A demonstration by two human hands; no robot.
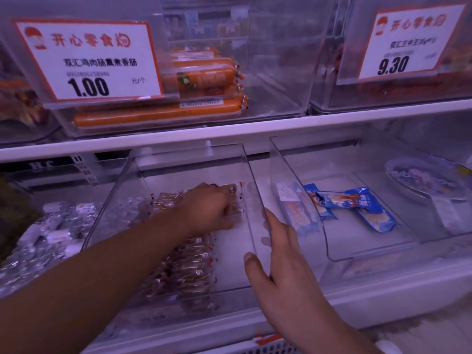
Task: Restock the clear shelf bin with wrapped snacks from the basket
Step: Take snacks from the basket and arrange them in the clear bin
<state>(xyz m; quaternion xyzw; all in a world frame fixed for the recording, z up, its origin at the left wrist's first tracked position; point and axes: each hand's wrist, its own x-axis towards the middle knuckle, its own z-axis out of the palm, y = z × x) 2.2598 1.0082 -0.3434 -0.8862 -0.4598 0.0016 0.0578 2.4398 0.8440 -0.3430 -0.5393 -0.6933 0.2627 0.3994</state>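
Clear plastic dominates: shelf bin on the lower shelf, tilted forward, open top facing the camera. Right side of its floor is bare; left side holds wrapped snacks, brownish pieces in clear wrappers with red-and-white ends, lying in a loose band from front to back.

Neighbouring bin to the right: a few blue packets. Upper shelf: orange sausages behind a price card reading 1.00.

Basket: only a white slotted rim shows at the bottom edge; contents not visible.

Left hand: reaches deep into the bin, fingers curled down over a clump of snacks near the back, gripping or setting them down; which one, cannot tell.

Right hand: fingers straight, resting along the bin's right wall, thumb inside the rim, apparently steadying it.

Progress, judged: partway. Roughly half the bin floor is covered, one layer thick. Remaining: fill the bare right half and build depth. Stock left in basket unknown.
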